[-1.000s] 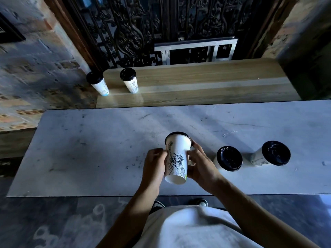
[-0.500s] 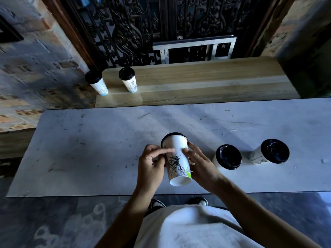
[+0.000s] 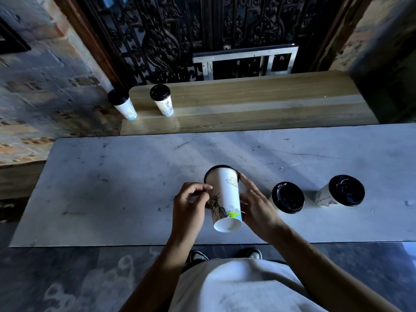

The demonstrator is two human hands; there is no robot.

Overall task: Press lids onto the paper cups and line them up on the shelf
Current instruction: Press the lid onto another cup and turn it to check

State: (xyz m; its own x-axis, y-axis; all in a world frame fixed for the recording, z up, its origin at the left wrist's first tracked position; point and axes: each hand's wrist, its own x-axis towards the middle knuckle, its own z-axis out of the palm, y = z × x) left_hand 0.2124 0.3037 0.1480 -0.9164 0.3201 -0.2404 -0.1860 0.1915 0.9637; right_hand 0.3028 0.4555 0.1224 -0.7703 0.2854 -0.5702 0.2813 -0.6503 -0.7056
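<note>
Head view: the fingertips point(image 3: 206, 188) of the left hand point(image 3: 191, 204) curl against the left wall of a white paper cup point(image 3: 225, 199), and the fingers of the right hand point(image 3: 256, 207) lie spread along its right wall, so both hands grip the cup between them. It is held above the grey table point(image 3: 112, 188), tilted with its base towards the person and its black lid point(image 3: 219, 167) pointing away. Its side bears a line drawing of a statue and skyline, with a green and blue band near the base. Right of the held cup, two more lidded cups point(image 3: 288, 197) point(image 3: 346, 190) stand on the table, apart from each other. Beyond the table, two lidded cups point(image 3: 161, 100) point(image 3: 122, 104) stand at the left end of the wooden shelf point(image 3: 258, 102).
</note>
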